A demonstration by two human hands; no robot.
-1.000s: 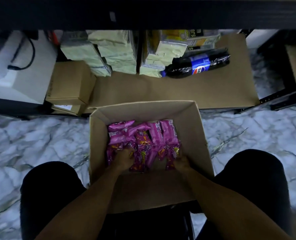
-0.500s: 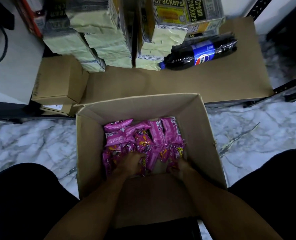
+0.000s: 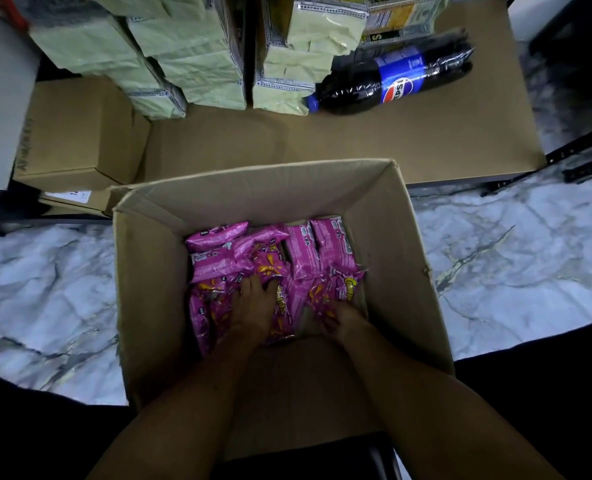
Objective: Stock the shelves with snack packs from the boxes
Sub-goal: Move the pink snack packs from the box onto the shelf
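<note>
An open cardboard box (image 3: 402, 216) stands on the floor between my knees. Several pink snack packs (image 3: 305, 251) lie in a heap at its bottom. Both my hands are deep inside the box. My left hand (image 3: 256, 306) lies on top of the packs with its fingers spread over them. My right hand (image 3: 339, 317) has its fingers curled into the packs at the right side of the heap. The low brown shelf board (image 3: 408, 147) lies just beyond the box.
Stacks of pale cream cracker packs (image 3: 190, 53) stand at the back of the shelf. A Pepsi bottle (image 3: 391, 81) lies on its side beside them. A closed brown carton (image 3: 79, 140) sits at the shelf's left end. Marble floor (image 3: 512, 265) flanks the box.
The view has dropped and moved closer to the box and shelf. Both hands have pushed further into the heap of pink packs.
</note>
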